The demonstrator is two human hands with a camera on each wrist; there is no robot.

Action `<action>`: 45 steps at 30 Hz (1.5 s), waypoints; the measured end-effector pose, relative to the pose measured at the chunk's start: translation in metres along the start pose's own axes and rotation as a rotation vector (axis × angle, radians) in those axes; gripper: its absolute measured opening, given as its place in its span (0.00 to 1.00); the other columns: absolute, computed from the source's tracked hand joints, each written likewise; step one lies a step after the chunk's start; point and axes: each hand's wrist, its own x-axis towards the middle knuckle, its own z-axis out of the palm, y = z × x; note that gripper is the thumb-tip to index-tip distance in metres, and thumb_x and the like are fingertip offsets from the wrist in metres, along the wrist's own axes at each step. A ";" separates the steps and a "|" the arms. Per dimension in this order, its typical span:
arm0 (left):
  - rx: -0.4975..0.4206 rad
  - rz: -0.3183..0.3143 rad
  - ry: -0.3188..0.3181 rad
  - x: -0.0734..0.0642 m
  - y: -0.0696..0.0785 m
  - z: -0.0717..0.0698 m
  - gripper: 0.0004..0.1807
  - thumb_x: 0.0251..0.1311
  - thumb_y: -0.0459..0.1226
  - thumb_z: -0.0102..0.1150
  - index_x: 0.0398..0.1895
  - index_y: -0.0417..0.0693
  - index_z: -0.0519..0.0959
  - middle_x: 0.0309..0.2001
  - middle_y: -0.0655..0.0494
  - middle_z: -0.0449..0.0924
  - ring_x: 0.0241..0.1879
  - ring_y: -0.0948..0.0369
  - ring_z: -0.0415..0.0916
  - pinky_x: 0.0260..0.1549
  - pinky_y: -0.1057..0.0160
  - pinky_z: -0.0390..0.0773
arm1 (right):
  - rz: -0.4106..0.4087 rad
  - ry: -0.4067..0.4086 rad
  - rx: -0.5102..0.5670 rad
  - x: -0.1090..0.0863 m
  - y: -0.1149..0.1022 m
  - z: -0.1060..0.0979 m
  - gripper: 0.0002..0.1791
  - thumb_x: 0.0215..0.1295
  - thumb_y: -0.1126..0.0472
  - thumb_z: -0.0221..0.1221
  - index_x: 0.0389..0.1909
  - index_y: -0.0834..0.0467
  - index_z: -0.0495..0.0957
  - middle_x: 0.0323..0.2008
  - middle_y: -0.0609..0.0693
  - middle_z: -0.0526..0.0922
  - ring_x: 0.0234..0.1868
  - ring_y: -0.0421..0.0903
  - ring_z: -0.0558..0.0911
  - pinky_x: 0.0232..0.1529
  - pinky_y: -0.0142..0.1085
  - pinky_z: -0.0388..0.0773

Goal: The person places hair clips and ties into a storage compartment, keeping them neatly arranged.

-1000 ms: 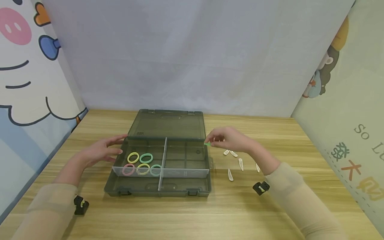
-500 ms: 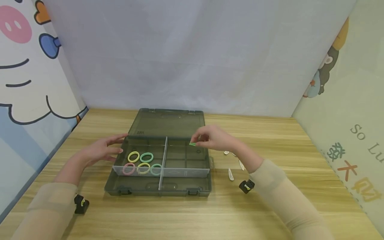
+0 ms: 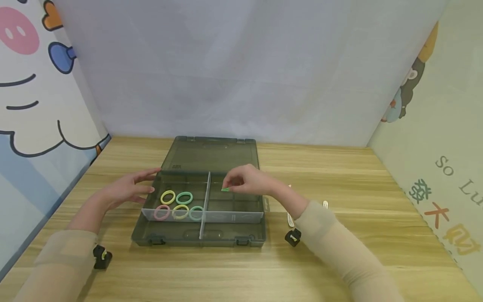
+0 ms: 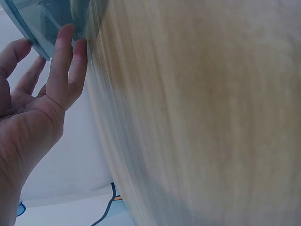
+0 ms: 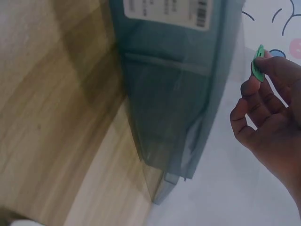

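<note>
My right hand (image 3: 250,180) pinches a small green snap hair clip (image 3: 225,189) between thumb and fingertips. It hangs over the back right compartment of a clear grey divider box (image 3: 234,242), whose lid (image 3: 215,155) lies open behind it. In the right wrist view, the green hair clip (image 5: 258,66) shows side-on, above the box's level. My left hand (image 3: 124,189) touches the left side of the box with loosely spread fingers; the left wrist view shows its fingertips at the box wall (image 4: 35,35). Several yellow, green and pink hair ties (image 3: 184,203) lie in the back left compartment.
On the table (image 3: 339,251) right of the box lie pale hair clips, one (image 3: 290,220) near the box and one (image 3: 325,204) farther right; the right forearm hides some of that area. A divider (image 3: 208,188) splits the box lengthwise. A pale curtain (image 3: 234,84) hangs behind.
My right hand has moved left and slightly down with the green hair clip, from the box's right edge to over the back right compartment. The left hand has stayed in place.
</note>
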 end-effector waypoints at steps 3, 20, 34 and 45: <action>0.006 0.004 -0.001 0.000 -0.001 0.000 0.40 0.67 0.37 0.52 0.76 0.52 0.43 0.72 0.33 0.40 0.61 0.38 0.64 0.50 0.47 0.77 | 0.002 -0.018 -0.005 0.006 0.001 0.007 0.07 0.63 0.66 0.57 0.38 0.54 0.81 0.32 0.45 0.82 0.28 0.37 0.74 0.30 0.28 0.73; -0.001 -0.006 0.005 -0.001 0.003 0.000 0.39 0.67 0.35 0.51 0.76 0.50 0.43 0.72 0.33 0.40 0.60 0.39 0.65 0.49 0.49 0.78 | 0.056 -0.200 -0.028 0.028 0.007 0.042 0.07 0.61 0.68 0.57 0.34 0.54 0.80 0.28 0.43 0.81 0.28 0.35 0.77 0.30 0.26 0.74; -0.013 0.008 0.003 0.001 -0.001 0.000 0.40 0.66 0.35 0.53 0.76 0.50 0.43 0.72 0.33 0.41 0.60 0.38 0.65 0.49 0.48 0.78 | 0.063 -0.250 -0.071 0.034 0.008 0.053 0.06 0.61 0.68 0.59 0.32 0.54 0.81 0.26 0.43 0.81 0.28 0.34 0.77 0.32 0.24 0.75; 0.009 0.009 0.009 0.002 -0.001 0.001 0.39 0.67 0.35 0.51 0.76 0.50 0.43 0.72 0.32 0.41 0.61 0.37 0.63 0.49 0.48 0.78 | 0.062 -0.254 -0.077 0.033 0.013 0.056 0.06 0.61 0.68 0.59 0.34 0.54 0.81 0.26 0.42 0.79 0.27 0.35 0.75 0.31 0.25 0.73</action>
